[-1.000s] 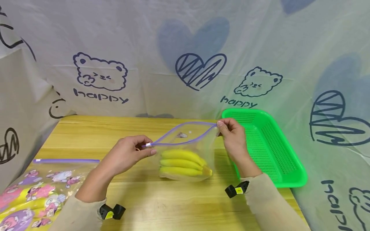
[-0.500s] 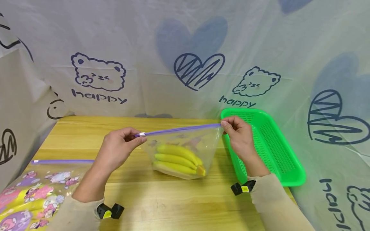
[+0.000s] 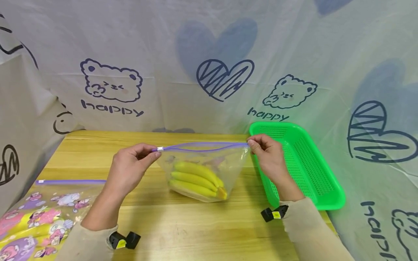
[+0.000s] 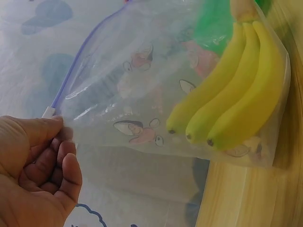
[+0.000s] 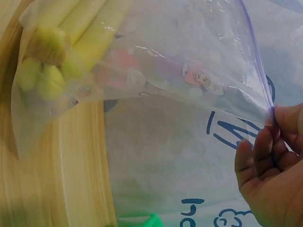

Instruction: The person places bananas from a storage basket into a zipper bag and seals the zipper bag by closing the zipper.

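Observation:
A clear zip bag (image 3: 233, 163) with a purple zip edge and cartoon prints hangs stretched between both hands over the wooden table. Inside it lies a bunch of bananas (image 3: 196, 179), stem end toward the right. My left hand (image 3: 128, 165) pinches the bag's top left corner, right at the white slider (image 3: 160, 149). At the top right corner my right hand (image 3: 269, 156) pinches the zip edge between thumb and finger. The two zip strips stand slightly apart in the middle. In the left wrist view the banana tips (image 4: 210, 142) point toward the left hand.
A green perforated basket (image 3: 336, 197) stands at the table's right, partly behind the right hand. Another printed zip bag (image 3: 70, 195) with yellow contents lies at the front left, its slider at its left end. A printed cloth (image 3: 169, 54) hangs behind the wooden table (image 3: 196, 232).
Both hands have spread apart, pulling the bag's top taut, and the left hand has moved left and up. The wide mouth drew straight, then parted slightly. The bananas shifted left and tilted with the bag.

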The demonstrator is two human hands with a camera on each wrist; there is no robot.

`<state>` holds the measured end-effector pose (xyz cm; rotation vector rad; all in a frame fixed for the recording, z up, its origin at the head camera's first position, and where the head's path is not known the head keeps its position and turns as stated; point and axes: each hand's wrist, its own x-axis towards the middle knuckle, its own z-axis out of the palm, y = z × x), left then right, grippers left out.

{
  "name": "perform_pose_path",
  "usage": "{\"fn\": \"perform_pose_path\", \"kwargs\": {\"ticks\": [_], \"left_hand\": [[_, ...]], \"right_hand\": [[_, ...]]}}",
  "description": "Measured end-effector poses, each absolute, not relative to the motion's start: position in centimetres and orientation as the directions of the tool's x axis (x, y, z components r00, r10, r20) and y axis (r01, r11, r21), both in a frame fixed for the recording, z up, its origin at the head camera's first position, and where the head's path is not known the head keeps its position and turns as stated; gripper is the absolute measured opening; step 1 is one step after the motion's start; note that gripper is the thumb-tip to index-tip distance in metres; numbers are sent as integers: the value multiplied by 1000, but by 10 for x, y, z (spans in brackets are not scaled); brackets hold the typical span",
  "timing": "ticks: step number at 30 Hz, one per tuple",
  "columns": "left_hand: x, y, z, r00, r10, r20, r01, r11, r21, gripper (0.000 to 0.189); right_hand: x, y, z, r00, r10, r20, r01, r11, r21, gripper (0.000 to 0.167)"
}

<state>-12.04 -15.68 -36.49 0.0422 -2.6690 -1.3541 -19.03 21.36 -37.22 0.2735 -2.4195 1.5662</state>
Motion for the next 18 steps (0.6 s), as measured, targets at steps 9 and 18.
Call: {"fn": "perform_pose_path", "kwargs": {"ticks": [9,18], "left_hand": [[-117,-152,-361,-990,-58,128,73,569,819,28],[-114,-140,-356,-984,-66,164,97,573,814,25]], "right_hand": [[-181,198,-361,-930,-175,322,-360,597,-717,25],[-171,150,-346,-735,-428,525,-662,621,-421,27]]}}
